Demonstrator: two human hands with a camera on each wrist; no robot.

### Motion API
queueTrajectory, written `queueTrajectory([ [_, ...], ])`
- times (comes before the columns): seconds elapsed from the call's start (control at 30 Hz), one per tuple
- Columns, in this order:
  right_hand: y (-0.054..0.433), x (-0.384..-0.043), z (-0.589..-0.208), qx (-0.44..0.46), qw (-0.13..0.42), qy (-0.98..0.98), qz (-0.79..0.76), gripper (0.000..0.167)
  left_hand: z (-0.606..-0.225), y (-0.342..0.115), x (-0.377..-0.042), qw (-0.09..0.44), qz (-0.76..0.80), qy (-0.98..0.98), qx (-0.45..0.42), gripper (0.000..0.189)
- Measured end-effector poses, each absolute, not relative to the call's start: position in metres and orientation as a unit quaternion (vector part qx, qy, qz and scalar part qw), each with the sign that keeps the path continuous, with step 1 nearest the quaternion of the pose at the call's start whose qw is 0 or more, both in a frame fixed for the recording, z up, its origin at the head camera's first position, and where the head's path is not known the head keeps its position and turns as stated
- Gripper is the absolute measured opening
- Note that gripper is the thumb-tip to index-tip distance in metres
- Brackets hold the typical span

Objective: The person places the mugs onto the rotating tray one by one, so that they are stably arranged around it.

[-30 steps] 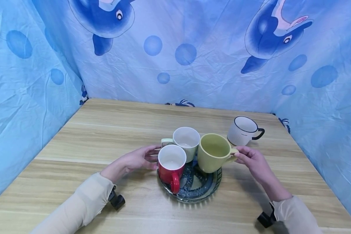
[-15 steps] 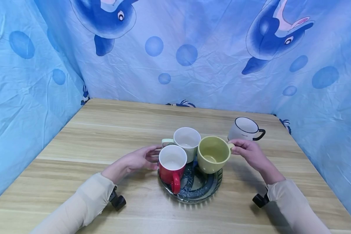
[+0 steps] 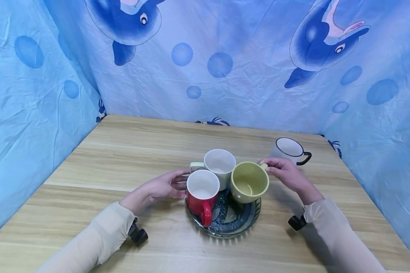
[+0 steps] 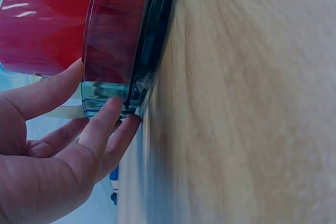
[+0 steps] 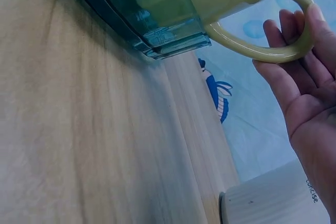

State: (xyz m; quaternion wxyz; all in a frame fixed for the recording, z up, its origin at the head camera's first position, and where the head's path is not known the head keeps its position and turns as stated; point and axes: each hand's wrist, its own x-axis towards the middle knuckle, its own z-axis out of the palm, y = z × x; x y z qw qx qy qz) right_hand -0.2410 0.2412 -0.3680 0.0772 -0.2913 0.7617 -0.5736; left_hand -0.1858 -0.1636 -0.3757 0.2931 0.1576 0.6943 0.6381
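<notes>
Pinching the handle of the yellow-green mug between thumb and fingers, the right hand comes in from the right side. That mug is at the right inside a round glass dish with a dark blue pattern on its floor, its handle turned toward the far right. The right wrist view shows the mug's lower part through the glass wall; whether its base bears on the dish floor cannot be told.

Across from it, the left hand rests its fingertips against the left wall of the dish, thumb apart from the fingers, all of them loosely bent and gripping nothing. Just beside this hand, a red mug with a white inside stands at the left in the dish, its red handle pointing near and a little right. Between the two and farther back is a pale mug, its light green handle toward the left.

Beyond the right hand, a white mug with a dark rim stands on the wooden surface, outside the dish, partly hidden by the hand; its black handle points right. Blue cloth printed with dolphins and bubbles hangs along the far, left and right sides. Both cream sleeves have a black device at the cuff.
</notes>
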Motion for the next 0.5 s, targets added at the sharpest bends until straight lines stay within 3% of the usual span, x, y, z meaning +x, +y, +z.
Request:
queueTrajectory([
  [0.5,0.226,-0.263,-0.379,-0.241,0.102,0.745,-0.613,0.039,-0.376,-0.164,-0.185,0.295,0.639,0.692,0.157,0.085],
])
